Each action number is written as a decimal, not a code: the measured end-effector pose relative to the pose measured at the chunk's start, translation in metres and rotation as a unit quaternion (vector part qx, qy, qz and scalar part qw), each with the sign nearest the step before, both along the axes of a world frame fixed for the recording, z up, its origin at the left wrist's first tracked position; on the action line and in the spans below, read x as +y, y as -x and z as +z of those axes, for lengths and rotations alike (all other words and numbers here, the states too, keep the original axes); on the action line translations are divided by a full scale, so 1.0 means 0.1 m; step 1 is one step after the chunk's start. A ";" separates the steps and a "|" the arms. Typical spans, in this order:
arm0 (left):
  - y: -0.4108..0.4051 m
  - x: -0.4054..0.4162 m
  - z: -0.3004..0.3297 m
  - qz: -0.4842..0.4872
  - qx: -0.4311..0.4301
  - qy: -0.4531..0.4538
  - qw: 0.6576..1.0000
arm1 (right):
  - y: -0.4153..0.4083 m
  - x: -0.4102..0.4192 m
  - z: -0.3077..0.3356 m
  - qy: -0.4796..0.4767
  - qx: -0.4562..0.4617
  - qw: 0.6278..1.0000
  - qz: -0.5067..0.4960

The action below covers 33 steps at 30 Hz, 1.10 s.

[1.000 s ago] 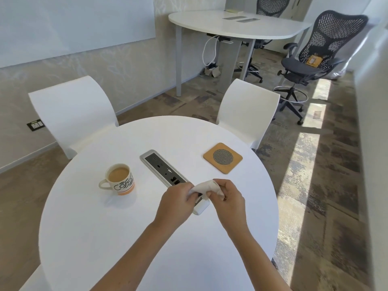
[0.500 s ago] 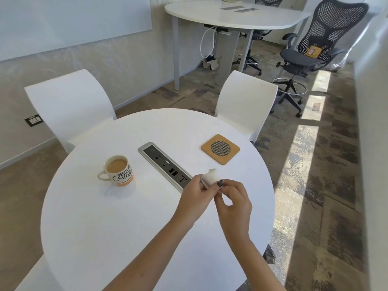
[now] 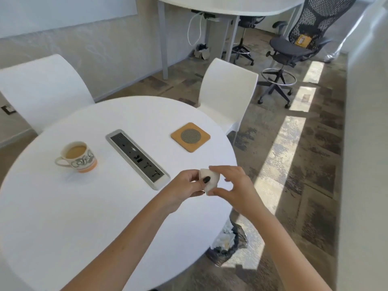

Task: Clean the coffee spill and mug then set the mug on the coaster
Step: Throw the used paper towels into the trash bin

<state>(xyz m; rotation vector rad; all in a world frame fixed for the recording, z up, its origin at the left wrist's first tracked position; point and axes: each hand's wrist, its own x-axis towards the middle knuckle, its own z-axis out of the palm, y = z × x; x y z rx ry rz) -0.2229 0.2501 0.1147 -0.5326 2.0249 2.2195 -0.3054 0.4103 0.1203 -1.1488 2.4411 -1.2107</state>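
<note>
Folded tissue (image 3: 210, 181), maybe napkin, half-hidden btwn both hands.

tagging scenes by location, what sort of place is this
Most likely an office meeting room: a round white table with a built-in power and data socket strip, a mesh office chair beside a second table, and a whiteboard.

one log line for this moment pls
left hand: holds tissue | right hand: pinches tissue | mug: full, off coaster

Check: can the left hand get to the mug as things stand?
Probably yes: bare table lies between the left hand and the mug, but it is pinching the folded tissue.
</note>
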 end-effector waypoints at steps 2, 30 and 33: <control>0.12 0.22 -0.06 -0.011 -0.014 0.004 1.000 | 0.12 0.24 0.01 0.017 -0.072 0.997 -0.014; 0.59 1.23 -1.79 -0.119 -0.025 0.587 0.801 | 0.82 1.59 -1.77 -0.007 -0.306 0.930 -0.204; 0.63 1.01 -1.91 -0.106 -0.025 0.642 0.758 | 0.84 1.64 -2.20 -0.059 -0.219 0.942 -0.246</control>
